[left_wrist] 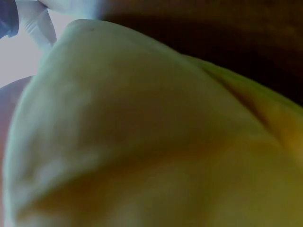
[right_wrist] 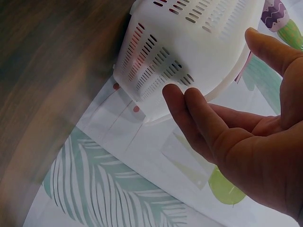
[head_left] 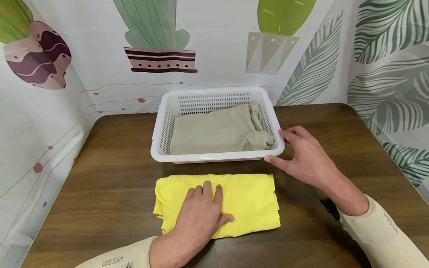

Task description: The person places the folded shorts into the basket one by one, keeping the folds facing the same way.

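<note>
A folded yellow cloth [head_left: 249, 204] lies on the table, its left edge uneven. My left hand [head_left: 199, 210] rests flat on it, fingers pointing away and thumb out to the side. Behind the cloth stands a white plastic basket [head_left: 214, 158] with slotted walls. Inside it lies a folded grey-beige cloth [head_left: 211, 132], bunched at its right end. My right hand [head_left: 306, 156] holds the basket's near right corner, thumb at the front rim and fingers along the right side. The right wrist view shows these fingertips [right_wrist: 174, 92] against the basket wall. The left wrist view is dark and blurred.
The brown wooden table [head_left: 110, 178] extends around the basket and cloth. A white hanging sheet [head_left: 221, 44] printed with cacti and leaves stands behind the table and along its sides. A dark band [head_left: 330, 208] is on my right wrist.
</note>
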A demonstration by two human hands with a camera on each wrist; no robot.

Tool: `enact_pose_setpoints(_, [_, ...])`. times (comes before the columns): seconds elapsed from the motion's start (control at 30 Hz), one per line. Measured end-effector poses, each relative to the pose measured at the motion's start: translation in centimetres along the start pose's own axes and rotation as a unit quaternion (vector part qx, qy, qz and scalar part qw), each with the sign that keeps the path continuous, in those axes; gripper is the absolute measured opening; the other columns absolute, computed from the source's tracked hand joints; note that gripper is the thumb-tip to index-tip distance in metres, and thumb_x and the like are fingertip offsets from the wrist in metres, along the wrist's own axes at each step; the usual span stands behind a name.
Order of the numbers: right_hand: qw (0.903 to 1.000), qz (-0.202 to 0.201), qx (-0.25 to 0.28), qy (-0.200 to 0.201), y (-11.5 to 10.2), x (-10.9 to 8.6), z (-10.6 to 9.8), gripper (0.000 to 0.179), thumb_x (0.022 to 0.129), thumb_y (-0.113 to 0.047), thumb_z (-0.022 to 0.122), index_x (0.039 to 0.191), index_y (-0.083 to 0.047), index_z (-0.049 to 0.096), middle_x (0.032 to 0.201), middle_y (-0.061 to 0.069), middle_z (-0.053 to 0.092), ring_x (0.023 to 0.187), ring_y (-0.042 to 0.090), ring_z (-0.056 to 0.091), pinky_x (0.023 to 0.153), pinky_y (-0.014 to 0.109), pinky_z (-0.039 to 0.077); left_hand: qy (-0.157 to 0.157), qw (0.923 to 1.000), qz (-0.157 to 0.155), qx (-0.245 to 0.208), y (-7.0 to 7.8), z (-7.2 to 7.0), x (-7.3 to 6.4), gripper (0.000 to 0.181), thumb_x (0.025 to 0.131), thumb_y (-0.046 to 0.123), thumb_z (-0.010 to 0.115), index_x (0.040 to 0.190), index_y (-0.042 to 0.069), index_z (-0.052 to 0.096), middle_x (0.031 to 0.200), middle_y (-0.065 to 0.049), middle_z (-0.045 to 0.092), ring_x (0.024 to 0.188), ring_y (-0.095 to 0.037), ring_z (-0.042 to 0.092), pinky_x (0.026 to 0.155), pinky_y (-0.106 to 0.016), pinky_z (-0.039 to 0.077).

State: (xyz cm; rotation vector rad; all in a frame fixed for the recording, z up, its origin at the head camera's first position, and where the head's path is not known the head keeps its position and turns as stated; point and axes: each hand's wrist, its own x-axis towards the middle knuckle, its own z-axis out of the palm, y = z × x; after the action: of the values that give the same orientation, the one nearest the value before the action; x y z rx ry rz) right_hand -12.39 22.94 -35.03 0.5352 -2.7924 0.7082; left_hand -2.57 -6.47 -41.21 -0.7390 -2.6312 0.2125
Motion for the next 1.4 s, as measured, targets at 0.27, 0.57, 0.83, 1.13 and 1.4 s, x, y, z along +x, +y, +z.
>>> enact_pose_setpoints(0.27, [1.0000, 0.003, 0.002, 0.001, 0.0, 0.0, 0.0, 0.080, 0.084, -0.034, 0.092, 0.142, 0.011, 0.060, 0.126, 0.022, 0.059, 0.105, 0.036, 0.067, 0.086, 0.053, 0.054, 0.005, 0.9999, -0.001, -0.014, 0.1, -0.4, -0.3, 0.077, 0.079, 0.074, 0.079, 0.110, 0.005, 0.073, 0.080, -0.008, 0.054, 0.068, -0.023, 0.054, 0.066, -0.034, 0.049])
enact_pose_setpoints(0.57, [1.0000, 0.000, 0.008, -0.001, -0.1, 0.0, 0.0, 0.078, 0.084, -0.032, 0.092, 0.140, 0.012, 0.059, 0.127, 0.023, 0.059, 0.106, 0.039, 0.069, 0.088, 0.055, 0.056, -0.015, 0.9972, -0.010, -0.073, -0.3, -1.6, -0.6, 0.052, 0.083, 0.052, 0.088, 0.101, 0.007, 0.069, 0.078, -0.005, 0.050, 0.067, -0.021, 0.048, 0.065, -0.032, 0.046])
enact_pose_setpoints(0.83, [0.9999, 0.007, 0.011, -0.007, -0.2, -0.1, 0.0, 0.076, 0.086, -0.035, 0.091, 0.140, 0.008, 0.061, 0.122, 0.019, 0.062, 0.100, 0.033, 0.069, 0.085, 0.053, 0.056, 0.003, 0.9910, -0.003, -0.134, -2.0, -1.9, -0.6, 0.039, 0.087, 0.040, 0.086, 0.098, 0.008, 0.067, 0.088, -0.004, 0.058, 0.072, -0.020, 0.055, 0.068, -0.033, 0.052])
enact_pose_setpoints(1.13, [0.9975, 0.033, 0.061, -0.015, 0.0, -0.5, -0.1, 0.069, 0.089, -0.027, 0.088, 0.144, 0.001, 0.057, 0.121, 0.014, 0.064, 0.100, 0.031, 0.072, 0.088, 0.053, 0.059, 0.019, 0.9775, -0.040, -0.206, -4.1, -2.1, -1.0, 0.035, 0.088, 0.037, 0.086, 0.106, 0.011, 0.072, 0.092, 0.002, 0.063, 0.078, -0.016, 0.058, 0.075, -0.033, 0.054])
enact_pose_setpoints(1.4, [0.9978, 0.029, 0.059, -0.006, 0.5, -0.9, 0.1, 0.061, 0.089, -0.027, 0.087, 0.137, -0.001, 0.060, 0.119, 0.011, 0.065, 0.099, 0.029, 0.071, 0.087, 0.051, 0.060, 0.040, 0.9750, -0.064, -0.209, -5.6, -2.1, -1.6, 0.037, 0.087, 0.038, 0.088, 0.107, 0.010, 0.073, 0.097, 0.001, 0.066, 0.090, -0.021, 0.065, 0.080, -0.037, 0.055])
